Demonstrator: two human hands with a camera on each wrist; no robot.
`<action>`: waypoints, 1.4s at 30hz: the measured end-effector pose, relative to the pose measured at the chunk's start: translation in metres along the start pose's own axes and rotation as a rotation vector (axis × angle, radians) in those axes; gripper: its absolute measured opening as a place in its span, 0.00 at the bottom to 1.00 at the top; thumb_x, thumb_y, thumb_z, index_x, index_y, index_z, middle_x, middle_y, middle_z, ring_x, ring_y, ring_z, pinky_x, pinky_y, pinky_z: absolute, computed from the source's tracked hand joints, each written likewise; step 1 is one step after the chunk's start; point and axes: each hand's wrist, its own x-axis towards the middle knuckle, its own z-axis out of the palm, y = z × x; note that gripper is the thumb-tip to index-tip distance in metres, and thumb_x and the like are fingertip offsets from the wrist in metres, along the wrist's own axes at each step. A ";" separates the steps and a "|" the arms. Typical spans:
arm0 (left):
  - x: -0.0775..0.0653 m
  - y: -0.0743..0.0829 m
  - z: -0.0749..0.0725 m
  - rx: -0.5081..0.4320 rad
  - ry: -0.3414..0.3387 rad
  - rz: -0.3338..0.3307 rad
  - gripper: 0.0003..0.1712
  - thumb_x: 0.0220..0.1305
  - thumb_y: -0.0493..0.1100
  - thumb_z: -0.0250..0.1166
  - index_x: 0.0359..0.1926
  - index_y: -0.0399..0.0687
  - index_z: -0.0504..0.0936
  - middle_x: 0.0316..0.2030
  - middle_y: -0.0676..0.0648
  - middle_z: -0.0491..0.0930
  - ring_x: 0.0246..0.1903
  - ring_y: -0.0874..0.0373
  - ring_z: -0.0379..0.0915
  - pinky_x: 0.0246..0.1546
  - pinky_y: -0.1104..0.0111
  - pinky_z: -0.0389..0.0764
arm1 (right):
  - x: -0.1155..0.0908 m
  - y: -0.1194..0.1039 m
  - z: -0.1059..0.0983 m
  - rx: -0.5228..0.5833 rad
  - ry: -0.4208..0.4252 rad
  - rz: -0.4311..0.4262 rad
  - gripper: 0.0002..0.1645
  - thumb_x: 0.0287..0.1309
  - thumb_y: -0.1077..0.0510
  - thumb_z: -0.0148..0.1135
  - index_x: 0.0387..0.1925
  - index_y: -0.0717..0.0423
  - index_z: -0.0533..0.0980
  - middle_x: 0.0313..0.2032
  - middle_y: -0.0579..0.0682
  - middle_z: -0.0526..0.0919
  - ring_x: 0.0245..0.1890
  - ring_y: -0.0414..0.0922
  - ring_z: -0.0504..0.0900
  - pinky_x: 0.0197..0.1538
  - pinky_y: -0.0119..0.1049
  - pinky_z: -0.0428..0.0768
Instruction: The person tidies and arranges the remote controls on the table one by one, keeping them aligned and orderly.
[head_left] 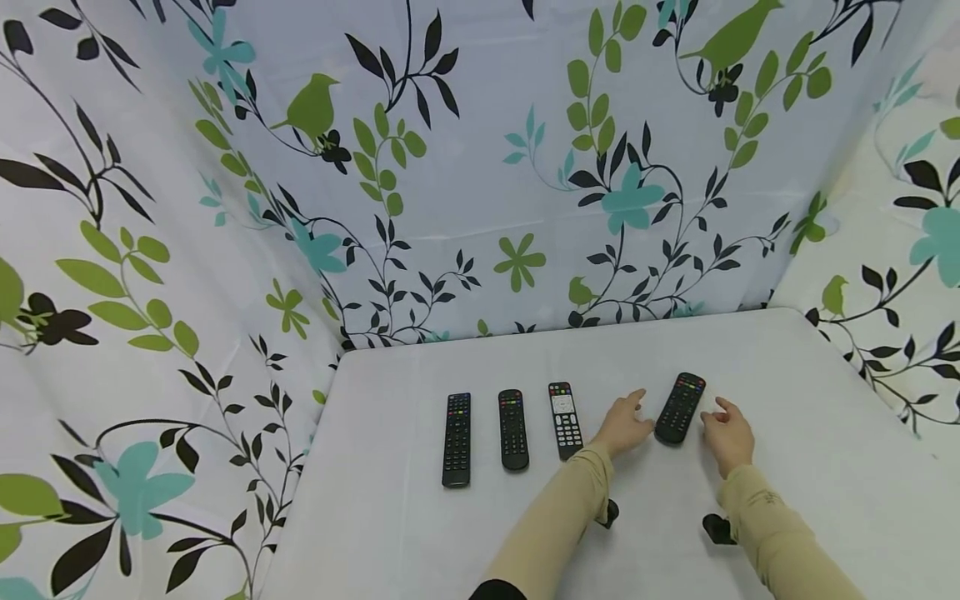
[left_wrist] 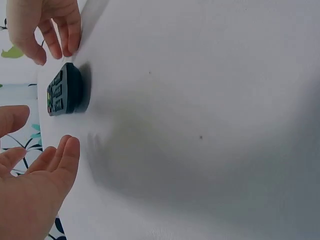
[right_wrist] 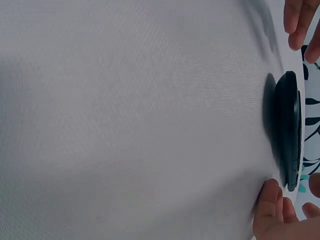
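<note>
A black remote control (head_left: 680, 408) lies slightly tilted on the white table between my two hands, its buttons facing up. On its left my left hand (head_left: 624, 425) is apart from it, fingers loosely spread and holding nothing. To its right, my right hand (head_left: 729, 435) hovers with relaxed, bent fingers and nothing in its grasp. The left wrist view shows a gap between the remote (left_wrist: 74, 90) and the left fingertips (left_wrist: 72, 145). From the right wrist, the remote (right_wrist: 287, 130) appears edge-on, with the right fingertips (right_wrist: 271, 187) close to its near end.
Left of my hands, a long black remote (head_left: 456, 440), a shorter black remote (head_left: 513, 429) and a remote with pale keys (head_left: 565, 421) lie in a row on the white table (head_left: 375, 533). Patterned curtains (head_left: 450, 167) rise behind and beside the table.
</note>
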 end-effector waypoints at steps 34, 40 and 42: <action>-0.001 -0.012 0.030 0.047 0.016 0.021 0.24 0.54 0.34 0.54 0.54 0.40 0.78 0.46 0.43 0.80 0.43 0.62 0.71 0.48 0.74 0.73 | -0.007 0.002 0.011 0.060 -0.285 -0.048 0.28 0.64 0.60 0.46 0.63 0.72 0.61 0.60 0.72 0.66 0.33 0.26 0.73 0.38 0.20 0.77; -0.009 -0.016 0.025 -0.007 0.065 0.005 0.21 0.54 0.35 0.56 0.50 0.37 0.79 0.36 0.45 0.78 0.33 0.63 0.67 0.37 0.75 0.71 | -0.009 0.002 0.017 0.074 -0.319 -0.045 0.28 0.64 0.61 0.47 0.62 0.72 0.61 0.60 0.71 0.67 0.34 0.27 0.73 0.38 0.21 0.77; -0.012 -0.018 0.024 -0.015 0.086 0.009 0.20 0.53 0.35 0.57 0.49 0.36 0.78 0.35 0.45 0.78 0.32 0.63 0.66 0.35 0.75 0.70 | -0.009 0.001 0.019 0.082 -0.330 -0.048 0.28 0.64 0.61 0.47 0.62 0.72 0.62 0.59 0.71 0.67 0.33 0.26 0.73 0.38 0.20 0.77</action>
